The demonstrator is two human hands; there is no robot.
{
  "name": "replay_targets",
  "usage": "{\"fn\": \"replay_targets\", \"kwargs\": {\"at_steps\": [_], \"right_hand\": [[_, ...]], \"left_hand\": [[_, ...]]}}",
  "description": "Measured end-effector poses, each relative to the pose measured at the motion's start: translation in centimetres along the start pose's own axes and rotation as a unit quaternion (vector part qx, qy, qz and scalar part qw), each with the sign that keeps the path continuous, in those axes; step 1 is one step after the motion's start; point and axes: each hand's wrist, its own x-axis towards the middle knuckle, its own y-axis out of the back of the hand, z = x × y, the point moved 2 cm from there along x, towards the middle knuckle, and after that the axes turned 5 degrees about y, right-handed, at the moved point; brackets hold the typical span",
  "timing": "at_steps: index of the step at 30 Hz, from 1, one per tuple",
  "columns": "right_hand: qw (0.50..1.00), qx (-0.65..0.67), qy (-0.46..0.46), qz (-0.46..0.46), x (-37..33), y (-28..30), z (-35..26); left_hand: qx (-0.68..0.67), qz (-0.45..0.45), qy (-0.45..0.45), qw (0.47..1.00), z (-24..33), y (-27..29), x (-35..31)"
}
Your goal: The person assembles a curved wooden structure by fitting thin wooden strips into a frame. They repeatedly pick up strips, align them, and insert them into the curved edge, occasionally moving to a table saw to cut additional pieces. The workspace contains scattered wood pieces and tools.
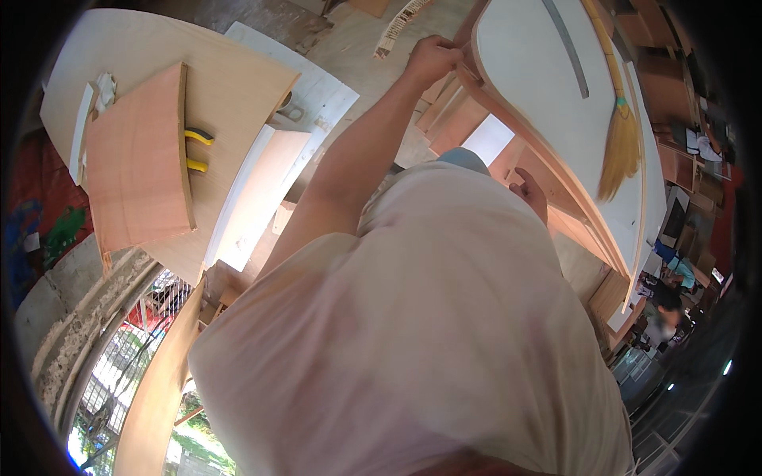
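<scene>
My left hand [435, 60] is raised at the rounded corner of a white-topped wooden table [533, 59]. Its fingers are closed on the brown wooden edge strip [468, 57] that runs round the corner. Lower down, my right hand [530, 193] shows beside the table's wooden side, partly hidden by my shirt. Its visible fingers are bent but apart, with nothing seen between them. A straw broom [621, 155] and a grey metal strip [567, 47] lie on the white top.
On the left, a light plywood sheet [230, 63] carries a reddish wood panel [139, 159] and a yellow-handled tool [198, 136]. A white board [329, 94] juts out beneath. A curved slatted strip [397, 30] lies on the floor. Other people [671, 305] are far right.
</scene>
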Motion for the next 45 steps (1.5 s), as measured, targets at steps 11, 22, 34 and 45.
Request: {"fn": "replay_targets", "kwargs": {"at_steps": [11, 22, 34, 45], "right_hand": [[0.999, 0.019, 0.032, 0.02, 0.3, -0.4, 1.8], [0.999, 0.026, 0.017, 0.017, 0.0, -0.4, 0.5], [1.0, 0.013, 0.024, 0.012, 0.3, 0.0, 0.4], [0.999, 0.03, 0.029, 0.008, 0.9, 0.1, 2.1]], "left_hand": [[0.033, 0.008, -0.005, 0.999, -0.1, 0.0, 0.4], [0.064, 0.007, 0.005, 0.998, 0.2, 0.2, 0.3], [0.074, 0.009, 0.011, 0.997, -0.8, 0.2, 0.9], [0.166, 0.067, -0.005, 0.984, 0.6, -0.4, -1.0]]}}
